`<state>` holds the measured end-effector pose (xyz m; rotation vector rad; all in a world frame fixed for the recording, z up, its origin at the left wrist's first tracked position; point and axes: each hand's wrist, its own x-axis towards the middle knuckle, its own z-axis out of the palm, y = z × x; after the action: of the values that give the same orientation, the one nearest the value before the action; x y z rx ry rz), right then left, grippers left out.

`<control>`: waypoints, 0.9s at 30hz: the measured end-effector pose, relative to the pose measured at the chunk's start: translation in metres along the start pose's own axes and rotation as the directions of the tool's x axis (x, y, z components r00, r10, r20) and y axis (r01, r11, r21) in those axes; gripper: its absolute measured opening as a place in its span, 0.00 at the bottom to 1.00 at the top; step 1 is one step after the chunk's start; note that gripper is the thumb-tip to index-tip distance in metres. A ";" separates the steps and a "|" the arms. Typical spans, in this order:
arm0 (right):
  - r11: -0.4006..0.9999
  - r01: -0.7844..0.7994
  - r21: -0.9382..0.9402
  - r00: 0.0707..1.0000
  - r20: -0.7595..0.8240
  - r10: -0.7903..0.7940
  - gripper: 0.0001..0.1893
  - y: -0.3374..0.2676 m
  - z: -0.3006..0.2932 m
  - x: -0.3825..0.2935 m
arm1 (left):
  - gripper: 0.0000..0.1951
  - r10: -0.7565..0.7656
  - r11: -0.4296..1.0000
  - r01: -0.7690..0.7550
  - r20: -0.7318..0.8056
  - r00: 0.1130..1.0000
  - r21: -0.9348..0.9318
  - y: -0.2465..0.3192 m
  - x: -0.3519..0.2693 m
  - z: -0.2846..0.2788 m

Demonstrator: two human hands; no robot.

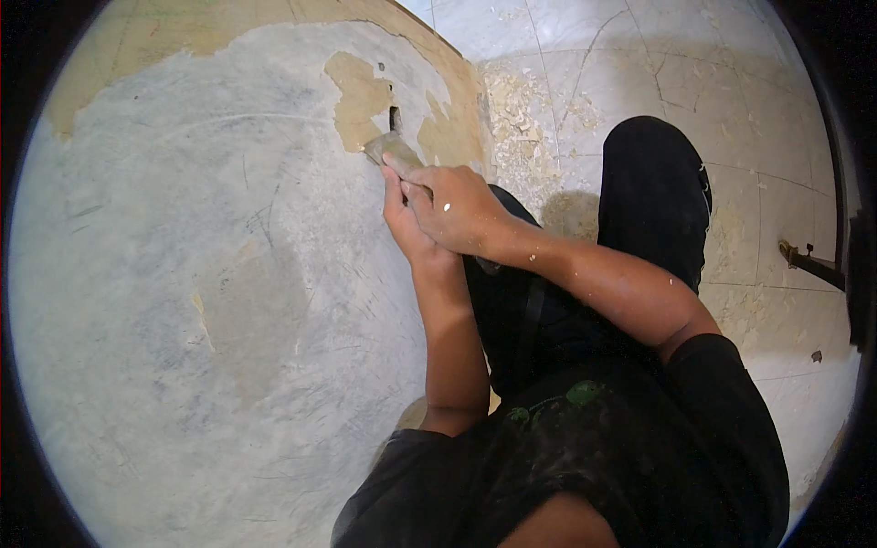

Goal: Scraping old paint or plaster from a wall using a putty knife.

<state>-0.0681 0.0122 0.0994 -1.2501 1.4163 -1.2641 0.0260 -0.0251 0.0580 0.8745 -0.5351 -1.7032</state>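
A scraper point(396, 152) with a flat, dusty blade rests its edge against the wall point(171, 205), at the lower end of a patch of yellowish paint point(360, 96). My right hand point(455, 205) is closed around the scraper, its handle mostly hidden by the fingers. Beneath and beside it, my left hand point(411, 219) presses up against the tool and the right hand, with its fingertips near the blade. Just above the blade, a dark narrow slot point(394, 118) opens in the wall. Around the patch the surface is bare, grey-white and scratched.
Paint flakes point(517, 130) lie heaped on the tiled floor point(740, 205) along the wall's foot. My knees in black trousers point(651, 185) are close to the hands. A metal bracket-like piece point(808, 264) stands out at the far right.
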 end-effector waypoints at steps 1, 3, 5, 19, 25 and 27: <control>0.999 -0.014 0.042 0.999 -0.031 0.015 0.15 -0.008 -0.006 0.000 | 0.19 -0.005 1.000 0.005 -0.005 1.000 -0.012 0.001 0.000 0.003; 0.974 -0.228 -0.006 0.959 0.174 0.226 0.16 -0.026 -0.025 0.016 | 0.19 0.009 0.999 -0.007 -0.034 0.999 0.050 0.004 -0.007 0.020; 0.900 -0.426 -0.093 0.829 0.359 0.430 0.18 -0.018 -0.023 0.030 | 0.19 0.021 0.993 -0.013 -0.069 0.997 0.115 0.007 0.001 0.023; 0.985 0.054 0.166 0.993 0.098 -0.071 0.20 0.019 0.006 0.008 | 0.21 0.069 0.996 -0.070 0.022 0.997 0.058 0.000 -0.021 0.018; 0.984 -0.007 0.176 0.983 0.180 -0.025 0.19 0.012 0.001 0.017 | 0.18 0.207 0.948 -0.207 0.025 0.978 0.242 0.009 -0.010 0.015; 0.985 -0.014 0.174 0.982 0.188 -0.019 0.19 0.013 0.003 0.010 | 0.18 0.222 0.951 -0.212 -0.019 0.975 0.223 0.008 -0.012 0.024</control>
<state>-0.0684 0.0017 0.0863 -1.2176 1.1442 -1.2093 0.0134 -0.0176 0.0823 0.9701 -0.7728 -1.4392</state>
